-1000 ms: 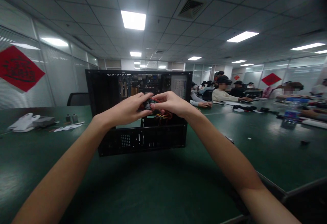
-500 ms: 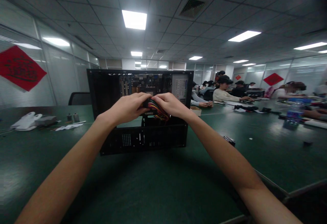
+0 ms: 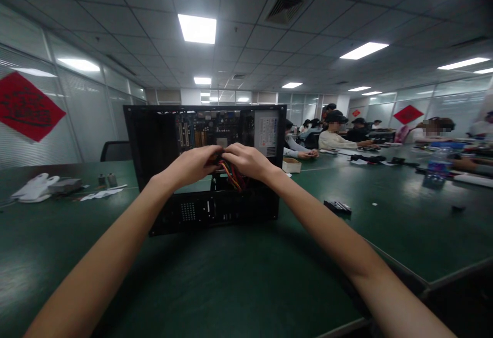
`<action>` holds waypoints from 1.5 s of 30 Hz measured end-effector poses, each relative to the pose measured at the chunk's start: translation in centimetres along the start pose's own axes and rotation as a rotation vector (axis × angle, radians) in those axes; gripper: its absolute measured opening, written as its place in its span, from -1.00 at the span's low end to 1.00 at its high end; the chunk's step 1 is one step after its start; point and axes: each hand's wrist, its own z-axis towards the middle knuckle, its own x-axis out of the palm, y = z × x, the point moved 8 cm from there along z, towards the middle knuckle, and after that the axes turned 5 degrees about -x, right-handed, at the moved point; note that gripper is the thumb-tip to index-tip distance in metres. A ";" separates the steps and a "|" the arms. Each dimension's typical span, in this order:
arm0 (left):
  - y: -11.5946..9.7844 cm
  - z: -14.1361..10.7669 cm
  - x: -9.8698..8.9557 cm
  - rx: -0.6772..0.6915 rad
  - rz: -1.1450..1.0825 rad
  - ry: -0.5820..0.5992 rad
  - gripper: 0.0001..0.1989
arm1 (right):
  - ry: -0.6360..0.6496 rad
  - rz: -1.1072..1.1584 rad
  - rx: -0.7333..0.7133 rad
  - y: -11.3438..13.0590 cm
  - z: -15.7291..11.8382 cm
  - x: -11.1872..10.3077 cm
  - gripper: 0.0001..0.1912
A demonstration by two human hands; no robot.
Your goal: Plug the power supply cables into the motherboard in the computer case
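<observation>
A black computer case stands on edge with its open side facing me. Inside it I see a dark motherboard on the upper part and a power supply with a pale label at the upper right. Both of my hands reach into the opening, their fingertips close together. My left hand has its fingers closed around the end of a bundle of red, yellow and black power cables. Beside it, my right hand pinches the same bundle. The cable end itself is hidden by my fingers.
On the green table lie a white plastic bag, a grey box and papers at left. To the right are a small black-and-silver part, a cardboard box and a water bottle. Several people sit farther back.
The view has shifted slightly, so the case appears a little farther left. My right fingers have come nearer my left fingertips, and the cables now hang more steeply.
</observation>
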 end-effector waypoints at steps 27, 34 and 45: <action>-0.1 0.1 0.6 0.113 -0.009 -0.174 -0.71 | 0.134 0.163 0.330 -0.6 0.6 0.5 -0.72; 1.0 0.0 1.1 0.088 -0.048 -0.206 -0.72 | 0.129 0.201 0.338 -0.2 1.0 0.1 -0.72; 0.4 0.3 1.6 0.110 -0.058 -0.170 -0.71 | 0.214 0.168 0.407 -0.2 1.1 0.3 -0.71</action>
